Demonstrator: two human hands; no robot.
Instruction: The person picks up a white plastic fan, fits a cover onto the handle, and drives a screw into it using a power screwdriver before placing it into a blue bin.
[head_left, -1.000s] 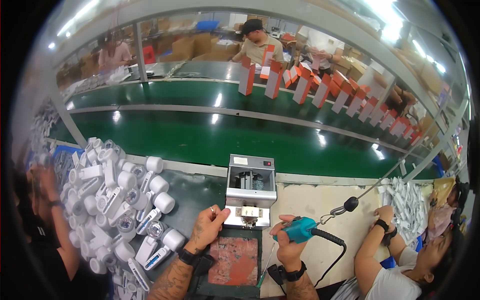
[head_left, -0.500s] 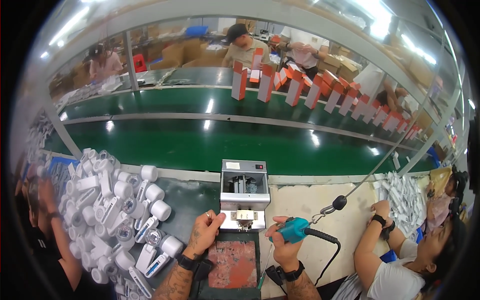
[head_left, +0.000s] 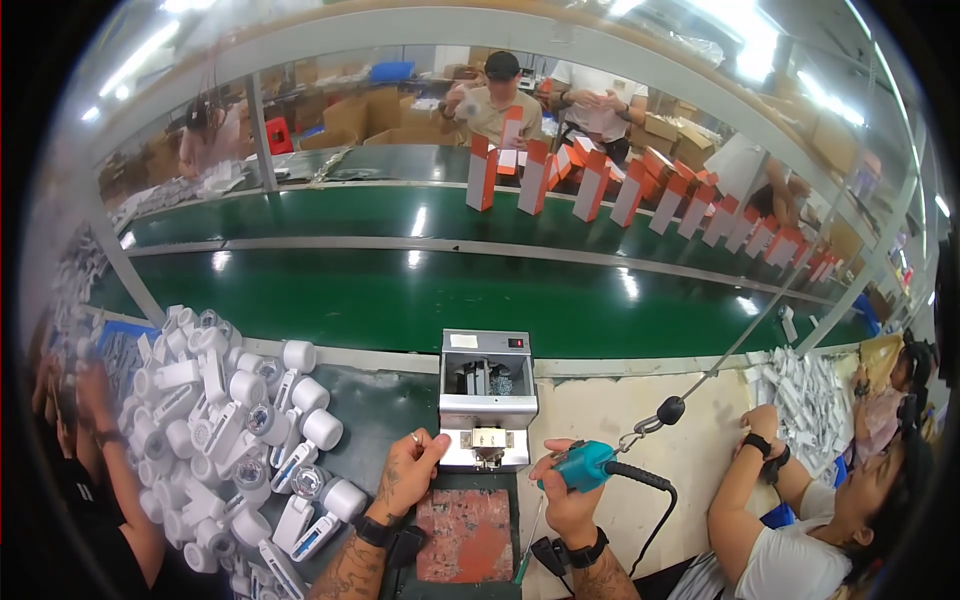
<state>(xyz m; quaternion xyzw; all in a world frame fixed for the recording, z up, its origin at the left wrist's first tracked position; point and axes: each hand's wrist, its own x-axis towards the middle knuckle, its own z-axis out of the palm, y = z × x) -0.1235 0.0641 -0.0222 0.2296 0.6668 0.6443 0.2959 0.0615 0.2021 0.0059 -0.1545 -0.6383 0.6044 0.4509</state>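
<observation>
In the middle of the bench stands a grey screw feeder (head_left: 487, 398), a metal box with small screws in its open tray and a brass-coloured block at its front. My left hand (head_left: 408, 474) is beside its lower left front corner, fingers curled and thumb against the index finger; whatever it may hold is hidden. My right hand (head_left: 570, 502) is wrapped round a teal electric screwdriver (head_left: 583, 466) just right of the feeder. The screwdriver hangs from a hook and cable, with a black cord leading off; its tip is hard to make out.
White handheld devices with round heads (head_left: 245, 420) are heaped at left. A worn red pad (head_left: 465, 535) lies before the feeder. A green conveyor (head_left: 380, 295) runs behind, bearing orange-and-white boxes (head_left: 592, 185). White parts (head_left: 800, 400) lie by a co-worker (head_left: 790, 520) at right.
The view has shifted slightly, so the feeder sits a little lower. Both my hands keep nearly the same places. A co-worker across the conveyor has lifted their head and raised a hand.
</observation>
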